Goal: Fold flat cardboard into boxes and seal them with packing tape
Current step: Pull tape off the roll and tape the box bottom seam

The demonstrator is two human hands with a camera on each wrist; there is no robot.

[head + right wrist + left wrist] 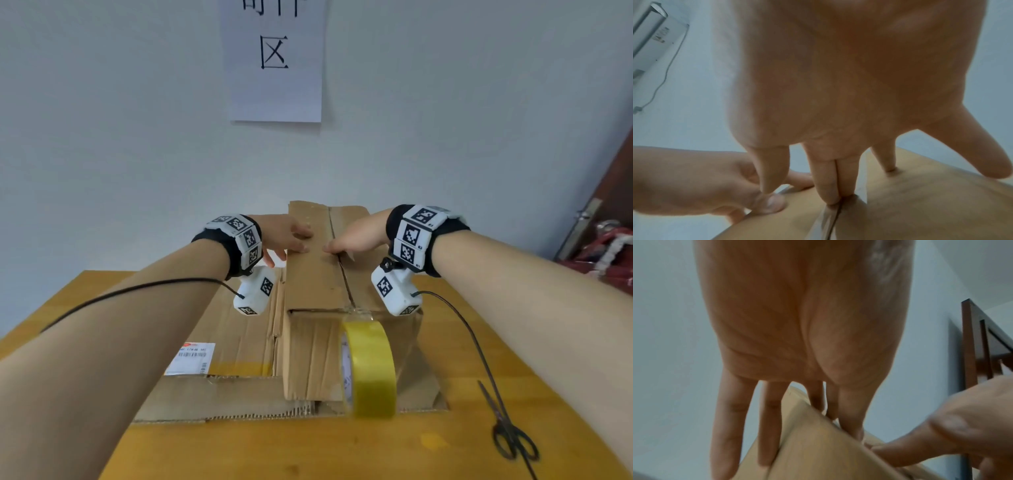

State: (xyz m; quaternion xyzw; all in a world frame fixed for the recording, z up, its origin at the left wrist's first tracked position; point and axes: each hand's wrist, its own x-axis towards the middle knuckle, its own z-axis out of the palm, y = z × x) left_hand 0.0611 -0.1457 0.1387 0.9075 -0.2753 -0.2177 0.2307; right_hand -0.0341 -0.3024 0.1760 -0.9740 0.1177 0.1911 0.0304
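A brown cardboard box [318,274] stands folded on the wooden table [342,452], its top flaps meeting at a centre seam. A yellow tape roll [371,368] hangs down the near end, its strip stuck over the top edge. My left hand [291,238] rests on the far left of the top; in the left wrist view its fingers [768,426] lie straight, straddling the box's left edge. My right hand [356,233] presses on the seam with straight fingers [826,181], where a clear tape strip [824,224] runs. The thumbs almost touch.
Flattened cardboard [239,397] with a shipping label [191,358] lies under and left of the box. Black scissors [512,438] lie on the table at the near right. A paper sign [274,58] hangs on the wall behind; red clutter [603,250] sits far right.
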